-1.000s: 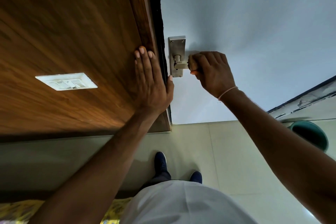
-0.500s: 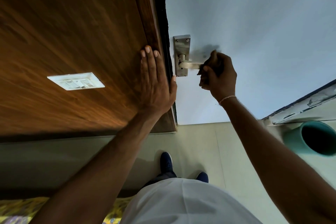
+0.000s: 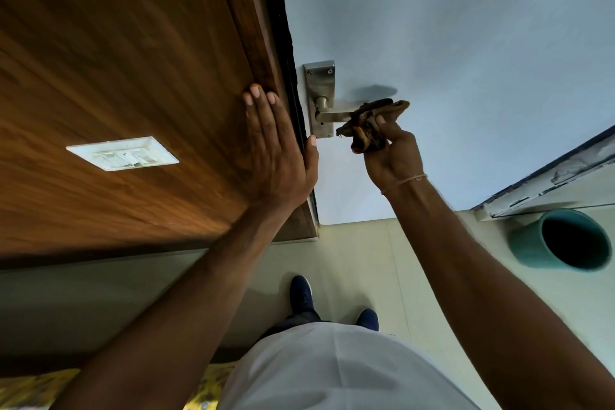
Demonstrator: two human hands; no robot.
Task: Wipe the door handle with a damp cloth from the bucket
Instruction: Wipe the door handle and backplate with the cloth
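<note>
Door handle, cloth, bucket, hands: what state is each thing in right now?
Door handle: level, outer end covered by the cloth.
Cloth: bunched up, dark, held against the handle's end.
Right hand: grip closed on the cloth.
Left hand: open, flat against the wooden panel.
Door: cannot tell whether it is latched.
Bucket: standing on the floor, inside too dark to see.
Switch plate: switch positions too blurred to read.
</note>
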